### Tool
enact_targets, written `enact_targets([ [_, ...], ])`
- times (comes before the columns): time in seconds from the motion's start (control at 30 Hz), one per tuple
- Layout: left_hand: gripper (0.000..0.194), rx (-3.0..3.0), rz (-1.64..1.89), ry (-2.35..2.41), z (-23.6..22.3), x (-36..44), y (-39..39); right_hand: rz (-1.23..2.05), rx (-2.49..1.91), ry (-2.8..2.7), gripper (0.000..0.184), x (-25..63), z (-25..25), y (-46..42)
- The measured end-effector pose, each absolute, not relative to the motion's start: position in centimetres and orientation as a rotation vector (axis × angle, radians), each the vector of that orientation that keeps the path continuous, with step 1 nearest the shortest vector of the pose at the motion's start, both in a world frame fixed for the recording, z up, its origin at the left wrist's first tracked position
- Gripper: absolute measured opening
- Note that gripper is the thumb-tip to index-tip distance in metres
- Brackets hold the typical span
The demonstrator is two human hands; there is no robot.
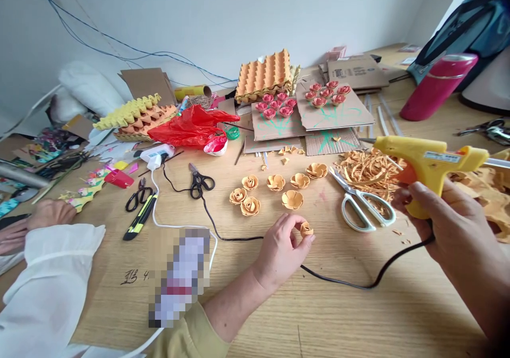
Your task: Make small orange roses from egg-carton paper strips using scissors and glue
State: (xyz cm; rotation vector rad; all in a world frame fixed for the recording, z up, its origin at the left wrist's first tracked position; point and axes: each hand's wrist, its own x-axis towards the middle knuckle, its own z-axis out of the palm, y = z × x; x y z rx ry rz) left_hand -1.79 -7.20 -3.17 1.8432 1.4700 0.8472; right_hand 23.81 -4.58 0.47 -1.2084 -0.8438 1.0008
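Observation:
My left hand [281,249] pinches a small orange paper flower [306,229] just above the wooden table [338,305]. My right hand [450,222] grips a yellow glue gun [430,161], held in the air with its nozzle pointing left; its black cord [358,283] trails across the table. Several finished orange paper flowers [274,188] lie in a cluster beyond my left hand. White-handled scissors [360,204] lie between the two hands.
A pile of orange cardboard scraps [366,169], cardboard sheets with pink flowers [306,111], egg trays [265,74], a red plastic bag [191,127], black scissors [198,181], a utility knife [140,217] and a pink bottle [438,84] surround the area. Another person's white sleeve [51,283] and hand [48,214] rest at left.

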Motion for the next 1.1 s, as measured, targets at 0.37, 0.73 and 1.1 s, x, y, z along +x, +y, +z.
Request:
enact_targets([
  [0.37,0.015,1.845,0.894,1.429,-3.6,-1.9,-7.1,1.093,-1.073,-0.743,0.032,24.2,-1.4,-1.6],
  [0.73,0.013,1.809,0.921,1.411,-3.3,-1.8,-7.0,0.710,-1.052,-0.923,0.013,24.2,1.1,-3.1],
  [1.1,0.016,1.706,1.002,1.339,-3.2,-1.8,-6.8,1.201,-1.186,-1.074,0.029,22.6,0.9,-5.4],
])
